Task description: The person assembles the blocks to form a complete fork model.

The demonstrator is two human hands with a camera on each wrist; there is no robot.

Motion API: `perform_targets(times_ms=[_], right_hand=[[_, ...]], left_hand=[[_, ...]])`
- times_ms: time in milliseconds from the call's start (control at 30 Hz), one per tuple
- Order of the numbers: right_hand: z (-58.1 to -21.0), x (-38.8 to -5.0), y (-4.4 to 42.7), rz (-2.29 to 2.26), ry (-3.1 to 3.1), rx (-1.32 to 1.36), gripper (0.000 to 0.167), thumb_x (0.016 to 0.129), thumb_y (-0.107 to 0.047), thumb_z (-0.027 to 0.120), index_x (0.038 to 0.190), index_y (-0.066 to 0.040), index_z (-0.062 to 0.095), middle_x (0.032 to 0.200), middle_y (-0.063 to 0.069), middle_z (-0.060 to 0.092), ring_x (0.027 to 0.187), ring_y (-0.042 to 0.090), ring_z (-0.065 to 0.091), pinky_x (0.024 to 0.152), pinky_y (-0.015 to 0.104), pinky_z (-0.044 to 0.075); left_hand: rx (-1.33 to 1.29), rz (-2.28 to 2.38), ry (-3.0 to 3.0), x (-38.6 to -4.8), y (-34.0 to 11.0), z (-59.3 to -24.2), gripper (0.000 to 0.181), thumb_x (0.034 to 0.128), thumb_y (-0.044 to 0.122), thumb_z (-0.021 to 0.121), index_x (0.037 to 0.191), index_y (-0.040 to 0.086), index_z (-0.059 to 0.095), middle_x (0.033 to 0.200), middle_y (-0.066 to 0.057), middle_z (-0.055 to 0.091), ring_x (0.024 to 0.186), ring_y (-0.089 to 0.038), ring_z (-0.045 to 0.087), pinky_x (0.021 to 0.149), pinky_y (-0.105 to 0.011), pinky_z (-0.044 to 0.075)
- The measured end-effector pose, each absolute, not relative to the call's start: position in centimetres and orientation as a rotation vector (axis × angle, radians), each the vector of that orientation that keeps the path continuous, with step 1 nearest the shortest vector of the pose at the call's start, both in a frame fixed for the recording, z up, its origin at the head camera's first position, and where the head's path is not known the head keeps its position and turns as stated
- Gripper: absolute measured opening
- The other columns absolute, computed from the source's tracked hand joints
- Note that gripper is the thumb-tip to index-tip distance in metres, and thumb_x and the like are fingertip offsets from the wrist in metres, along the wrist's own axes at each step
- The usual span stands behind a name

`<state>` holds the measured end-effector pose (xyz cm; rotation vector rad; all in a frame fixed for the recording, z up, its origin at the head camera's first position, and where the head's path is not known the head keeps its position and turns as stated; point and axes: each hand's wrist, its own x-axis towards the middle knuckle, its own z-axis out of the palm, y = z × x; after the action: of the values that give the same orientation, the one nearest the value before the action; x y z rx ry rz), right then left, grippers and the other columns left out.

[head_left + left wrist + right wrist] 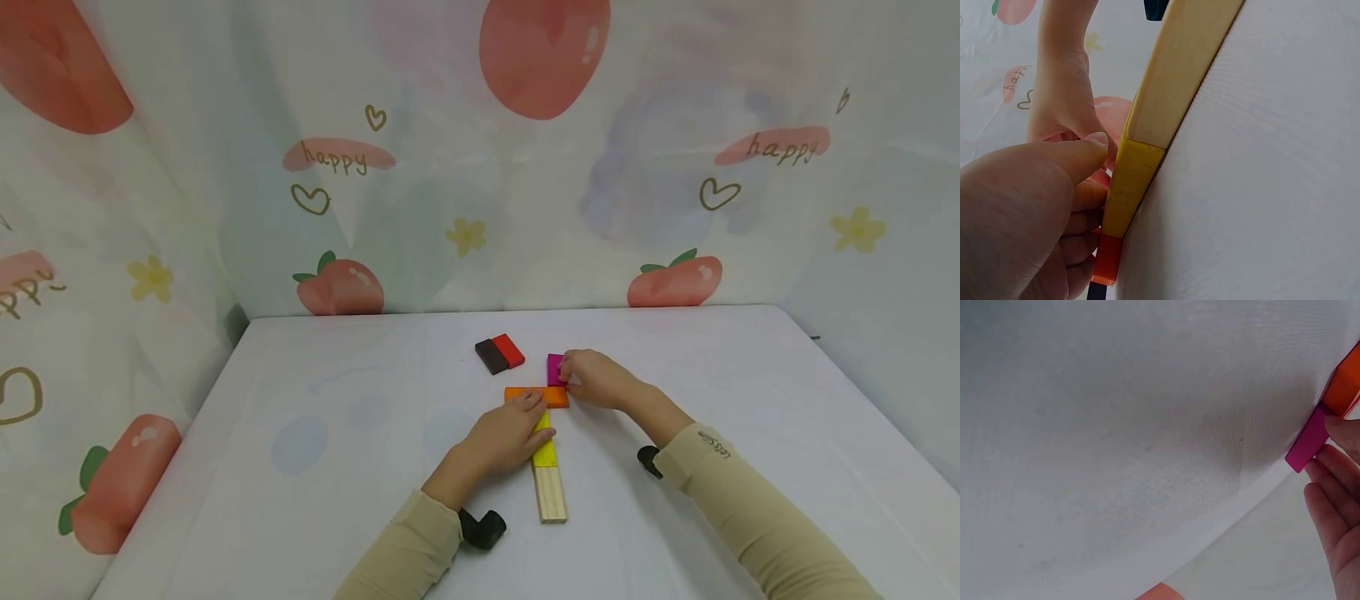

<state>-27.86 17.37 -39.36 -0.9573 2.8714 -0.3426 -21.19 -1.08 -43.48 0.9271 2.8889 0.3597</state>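
Observation:
A natural wood block [551, 495], a yellow block [545, 450] and a crosswise orange block [558, 397] lie end to end on the white table. The left hand [501, 435] rests over the orange and yellow blocks, fingers extended. At the right end of the orange block, the right hand [602, 379] pinches a magenta block [554, 368] with thumb and fingers. In the right wrist view the magenta block [1310, 439] meets the orange block [1344, 386].
Behind the orange block, to the left, a black block [491, 357] and a red block [509, 351] lie side by side. A printed cloth [525, 208] hangs at the table's back edge. Black wrist devices show at both sleeves.

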Motion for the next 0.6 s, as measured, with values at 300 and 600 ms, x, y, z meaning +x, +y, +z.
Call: perform_targets(times_ms=[300, 600], right_hand=[[-39.57, -27.72, 17.51, -0.324, 2.887, -0.966, 0.012, 0.078, -0.002, 0.071, 0.089, -0.001, 0.070, 0.092, 0.007, 0.061, 0.087, 0.024, 0.058, 0.083, 0.038, 0.050], [-39.42, -27.78, 17.58, -0.328, 2.880, -0.999, 0.010, 0.077, -0.001, 0.071, 0.087, -0.001, 0.070, 0.088, 0.006, 0.061, 0.083, 0.022, 0.058, 0.081, 0.037, 0.051]], left_hand=[[0.932, 0.361, 2.889, -21.04, -1.10, -43.28, 0.057, 0.0961, 0.043, 0.041, 0.141, 0.007, 0.037, 0.145, -0.005, 0.034, 0.134, -0.017, 0.027, 0.103, -0.031, 0.031], [0.948, 0.303, 2.922, -21.11, -1.03, -43.29, 0.057, 0.0960, 0.044, 0.040, 0.140, 0.008, 0.039, 0.143, -0.005, 0.037, 0.132, -0.017, 0.031, 0.102, -0.032, 0.032]])
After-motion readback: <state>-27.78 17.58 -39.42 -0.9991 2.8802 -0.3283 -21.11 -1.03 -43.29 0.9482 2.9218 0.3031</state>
